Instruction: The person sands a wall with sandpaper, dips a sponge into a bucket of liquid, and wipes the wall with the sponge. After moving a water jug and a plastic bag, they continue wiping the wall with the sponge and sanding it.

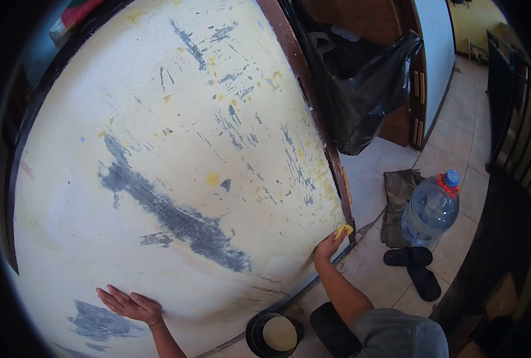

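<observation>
A cream-painted wall [259,179] with scraped grey patches and yellow spots fills much of the head view. My left hand [131,305] rests on its lower left part, fingers stretched out and nothing held, just above a grey patch [101,322]. At the wall's lower right corner, my right hand [326,246] grips a small piece of yellow sandpaper [344,231], beside the brown door frame [331,156]. The fingers hide part of the sandpaper. Below, between my arms, stands a dark bucket [254,341] with a pale round thing [279,333] in it.
A large water bottle [430,209] with a blue cap stands on the tiled floor to the right, by a dark cloth [395,230]. Black slippers [420,271] lie in front of it. A black plastic bag [367,89] hangs beyond the frame. A metal railing [519,113] stands far right.
</observation>
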Motion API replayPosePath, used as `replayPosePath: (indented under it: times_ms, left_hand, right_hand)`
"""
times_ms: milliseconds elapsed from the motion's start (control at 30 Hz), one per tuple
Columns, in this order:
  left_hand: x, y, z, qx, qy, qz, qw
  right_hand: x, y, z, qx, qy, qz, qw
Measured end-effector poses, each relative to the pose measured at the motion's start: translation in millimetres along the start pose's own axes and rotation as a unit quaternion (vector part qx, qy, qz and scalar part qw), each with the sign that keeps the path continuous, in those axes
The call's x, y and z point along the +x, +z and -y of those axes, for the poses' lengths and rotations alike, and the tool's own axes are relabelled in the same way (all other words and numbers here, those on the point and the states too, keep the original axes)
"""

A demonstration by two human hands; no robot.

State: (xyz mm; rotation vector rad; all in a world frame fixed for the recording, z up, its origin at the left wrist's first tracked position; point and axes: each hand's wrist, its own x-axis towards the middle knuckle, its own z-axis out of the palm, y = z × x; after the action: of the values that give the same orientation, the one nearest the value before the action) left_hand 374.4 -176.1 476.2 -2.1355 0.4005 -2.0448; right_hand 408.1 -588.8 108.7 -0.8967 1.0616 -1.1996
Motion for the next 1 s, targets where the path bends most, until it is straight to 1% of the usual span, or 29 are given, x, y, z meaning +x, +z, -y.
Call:
replayPosePath:
  times_ms: [33,100,133,167,233,267,300,367,433,533,567,633,667,700,733,767,900,1000]
  left_hand:
    - [-1.4,0.7,1.2,0.000,0.004,0.002,1.000]
    - [-0.8,1.8,3.0,0.003,0.004,0.000,1.000]
    - [0.1,1.0,1.9,0.000,0.009,-0.001,1.000]
    - [1.2,-0.3,0.5,-0.003,0.014,-0.001,1.000]
    - [4.1,-1.5,-1.0,-0.012,0.012,-0.010,1.000]
    - [3.6,-0.6,0.0,-0.009,0.015,-0.010,1.000]
    - [3.1,-0.5,0.6,-0.008,0.019,-0.009,1.000]
    - [4.1,-0.9,-1.2,-0.008,0.014,-0.014,1.000]
    - [3.7,-0.9,-0.2,-0.004,0.015,-0.015,1.000]
    - [-0.7,2.7,1.3,0.002,0.000,-0.010,1.000]
    - [-1.0,1.0,1.9,0.003,-0.005,-0.008,1.000]
    - [5.3,-1.7,-1.1,-0.040,0.000,-0.026,0.999]
    - [5.0,-0.4,-0.2,-0.051,-0.003,-0.033,0.998]
    - [3.0,-1.2,1.2,-0.045,-0.010,-0.037,0.998]
    - [2.8,-1.4,2.4,-0.036,-0.006,-0.031,0.999]
    - [2.9,-0.4,3.2,-0.028,-0.002,-0.026,0.999]
    - [-22.9,-2.3,4.4,-0.022,-0.045,0.007,0.999]
    - [-86.7,-12.0,-4.8,-0.022,-0.114,0.072,0.991]
  right_hand:
    - [-4.6,5.7,11.8,0.001,-0.002,0.004,1.000]
    - [-16.7,18.9,75.7,-0.029,-0.061,0.024,0.997]
    - [-24.5,25.4,105.4,-0.023,-0.142,0.046,0.989]
    - [-34.7,31.4,141.1,-0.016,-0.201,0.074,0.977]
    - [-52.2,45.7,210.7,-0.002,-0.314,0.122,0.941]
    - [-54.9,56.9,241.1,-0.010,-0.391,0.132,0.911]
    - [-55.4,70.3,266.2,0.018,-0.421,0.149,0.895]
    - [-52.3,90.6,330.9,0.017,-0.504,0.172,0.846]
    - [-54.3,110.1,402.0,0.014,-0.538,0.181,0.823]
    - [-73.7,146.6,478.3,0.050,-0.585,0.125,0.799]
    - [-88.4,147.4,486.7,0.050,-0.582,0.141,0.799]
    - [-119.1,143.4,484.0,0.056,-0.646,0.158,0.745]
    - [-132.0,136.5,469.5,0.058,-0.664,0.178,0.723]
    - [-141.5,127.8,452.4,0.064,-0.669,0.182,0.718]
    - [-147.1,116.7,430.2,0.043,-0.692,0.216,0.688]
    - [-149.0,106.7,408.6,0.021,-0.714,0.246,0.655]
    - [-125.5,80.7,339.8,-0.005,-0.747,0.285,0.601]
    - [-101.8,75.9,312.8,-0.008,-0.775,0.286,0.563]
